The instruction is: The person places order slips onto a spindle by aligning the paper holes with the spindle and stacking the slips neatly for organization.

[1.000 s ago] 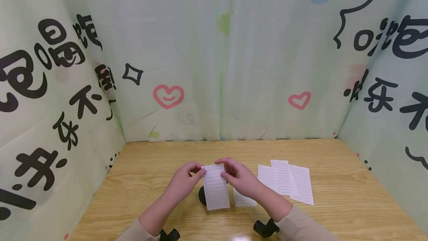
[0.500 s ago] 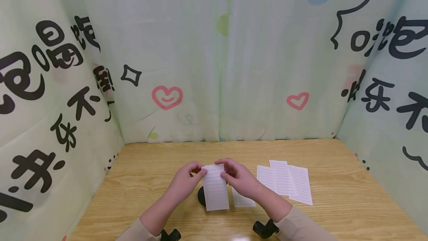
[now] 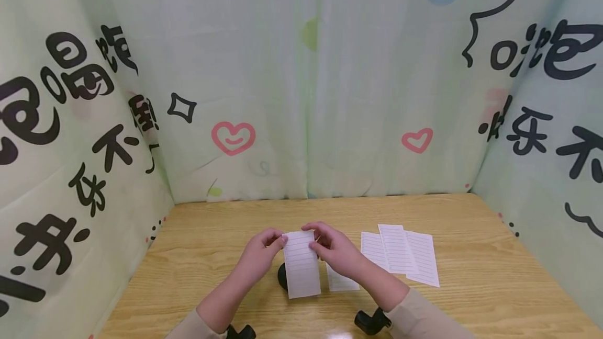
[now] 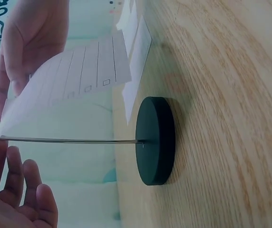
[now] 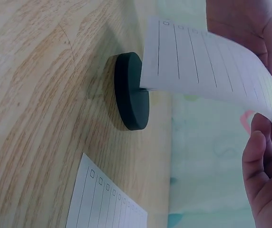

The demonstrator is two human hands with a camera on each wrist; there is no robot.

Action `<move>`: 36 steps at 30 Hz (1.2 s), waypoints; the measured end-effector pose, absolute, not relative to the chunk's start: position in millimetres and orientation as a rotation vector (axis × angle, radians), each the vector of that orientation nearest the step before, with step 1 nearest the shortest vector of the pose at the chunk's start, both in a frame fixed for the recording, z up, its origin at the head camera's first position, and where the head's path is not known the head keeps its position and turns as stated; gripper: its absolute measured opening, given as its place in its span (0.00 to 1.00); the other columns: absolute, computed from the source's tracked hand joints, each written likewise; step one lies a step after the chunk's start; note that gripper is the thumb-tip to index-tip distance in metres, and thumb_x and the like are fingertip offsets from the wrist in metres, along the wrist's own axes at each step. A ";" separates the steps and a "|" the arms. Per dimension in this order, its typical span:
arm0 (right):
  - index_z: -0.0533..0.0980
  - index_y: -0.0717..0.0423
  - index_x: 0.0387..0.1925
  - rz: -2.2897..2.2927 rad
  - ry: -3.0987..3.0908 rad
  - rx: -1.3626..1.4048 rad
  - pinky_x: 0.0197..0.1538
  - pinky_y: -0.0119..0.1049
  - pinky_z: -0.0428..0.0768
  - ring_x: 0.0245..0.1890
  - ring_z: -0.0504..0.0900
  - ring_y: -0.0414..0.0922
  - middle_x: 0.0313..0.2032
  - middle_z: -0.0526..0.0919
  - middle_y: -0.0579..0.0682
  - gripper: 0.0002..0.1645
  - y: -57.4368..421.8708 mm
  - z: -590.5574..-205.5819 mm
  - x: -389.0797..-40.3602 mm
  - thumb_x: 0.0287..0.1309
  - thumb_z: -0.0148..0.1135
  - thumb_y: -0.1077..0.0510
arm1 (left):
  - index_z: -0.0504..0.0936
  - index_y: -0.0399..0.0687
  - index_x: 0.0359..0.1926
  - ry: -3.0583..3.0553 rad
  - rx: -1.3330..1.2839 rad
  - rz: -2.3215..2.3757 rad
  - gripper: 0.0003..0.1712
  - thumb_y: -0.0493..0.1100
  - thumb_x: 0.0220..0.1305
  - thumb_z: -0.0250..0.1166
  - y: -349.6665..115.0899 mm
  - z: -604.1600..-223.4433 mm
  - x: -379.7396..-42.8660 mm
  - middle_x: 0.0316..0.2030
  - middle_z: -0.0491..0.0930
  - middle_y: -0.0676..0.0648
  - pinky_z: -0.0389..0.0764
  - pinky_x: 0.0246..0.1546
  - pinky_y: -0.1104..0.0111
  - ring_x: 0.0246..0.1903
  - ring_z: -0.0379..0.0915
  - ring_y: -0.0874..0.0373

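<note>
A lined paper slip (image 3: 302,271) with small checkboxes hangs between my two hands, bent near its top in the wrist views. My left hand (image 3: 258,255) pinches its upper left corner between thumb and finger. At the upper right edge, my right hand (image 3: 335,247) pinches it as well. Behind the slip stands a paper spike with a round black base (image 4: 150,141). Its thin metal rod (image 4: 69,140) rises to the slip's top corner, close by the left fingertips. In the head view the slip hides the rod and most of the base.
One lined slip (image 3: 341,280) lies on the wooden table (image 3: 207,245), partly under the right forearm. Farther right, three overlapping slips (image 3: 398,250) are fanned out. Black wrist devices (image 3: 372,322) show below both forearms. A printed curtain (image 3: 264,77) encloses the table.
The view has shifted slightly. The left thumb has edged a little outward on the slip's corner, and the slip is tilted slightly more. Both hands keep hold of it.
</note>
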State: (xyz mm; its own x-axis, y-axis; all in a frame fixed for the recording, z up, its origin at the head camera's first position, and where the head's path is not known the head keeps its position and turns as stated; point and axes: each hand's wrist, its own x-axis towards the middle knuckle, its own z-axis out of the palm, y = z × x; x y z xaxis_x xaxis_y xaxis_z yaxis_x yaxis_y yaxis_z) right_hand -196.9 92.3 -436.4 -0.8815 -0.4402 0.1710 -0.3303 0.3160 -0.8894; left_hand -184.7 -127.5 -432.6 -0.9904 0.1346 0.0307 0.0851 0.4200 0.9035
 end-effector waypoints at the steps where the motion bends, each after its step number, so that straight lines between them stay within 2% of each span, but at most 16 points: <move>1: 0.73 0.53 0.60 -1.625 2.462 -0.724 0.31 0.33 0.75 0.29 0.74 0.45 0.36 0.71 0.50 0.20 92.1 -436.3 -196.7 0.69 0.57 0.64 | 0.82 0.48 0.42 2.602 0.194 1.666 0.14 0.54 0.71 0.60 -128.1 -433.0 -184.7 0.40 0.80 0.50 0.75 0.46 0.57 0.45 0.74 0.51; 6: 0.73 0.53 0.60 -1.618 2.458 -0.712 0.29 0.33 0.75 0.29 0.76 0.53 0.36 0.71 0.51 0.19 90.9 -436.0 -197.0 0.69 0.57 0.64 | 0.83 0.48 0.42 2.601 0.181 1.687 0.15 0.54 0.71 0.61 -129.1 -433.6 -184.3 0.40 0.80 0.50 0.74 0.46 0.57 0.43 0.73 0.53; 9: 0.73 0.54 0.60 -1.599 2.471 -0.691 0.29 0.33 0.75 0.30 0.77 0.55 0.36 0.72 0.51 0.19 89.9 -436.4 -197.6 0.69 0.57 0.64 | 0.83 0.47 0.42 2.594 0.182 1.697 0.14 0.52 0.71 0.61 -128.1 -433.7 -183.6 0.38 0.80 0.50 0.74 0.43 0.60 0.41 0.72 0.54; 16: 0.73 0.54 0.60 -1.563 2.458 -0.646 0.30 0.40 0.78 0.29 0.77 0.53 0.37 0.74 0.52 0.19 87.3 -436.0 -197.5 0.69 0.56 0.64 | 0.83 0.46 0.41 2.622 0.136 1.652 0.12 0.49 0.71 0.61 -127.4 -435.7 -180.9 0.37 0.80 0.49 0.72 0.39 0.62 0.39 0.72 0.54; 24: 0.73 0.54 0.59 -1.532 2.430 -0.616 0.29 0.45 0.78 0.24 0.76 0.47 0.35 0.73 0.53 0.19 87.4 -439.8 -198.2 0.68 0.56 0.65 | 0.83 0.48 0.42 2.626 0.107 1.568 0.12 0.51 0.70 0.62 -127.9 -441.6 -182.9 0.40 0.80 0.50 0.76 0.44 0.57 0.43 0.74 0.53; 29: 0.73 0.56 0.58 -1.505 2.426 -0.585 0.28 0.40 0.77 0.24 0.75 0.46 0.34 0.73 0.52 0.19 86.9 -445.0 -198.9 0.67 0.57 0.65 | 0.82 0.48 0.41 2.647 0.132 1.500 0.10 0.49 0.70 0.63 -127.8 -448.1 -185.9 0.40 0.80 0.50 0.77 0.43 0.57 0.44 0.74 0.52; 36: 0.74 0.58 0.57 -1.416 2.466 -0.565 0.25 0.35 0.75 0.20 0.73 0.42 0.31 0.73 0.50 0.18 86.2 -458.3 -199.3 0.67 0.59 0.64 | 0.81 0.48 0.38 2.668 0.154 1.420 0.07 0.47 0.67 0.65 -125.8 -457.8 -187.0 0.36 0.79 0.51 0.73 0.36 0.62 0.37 0.72 0.55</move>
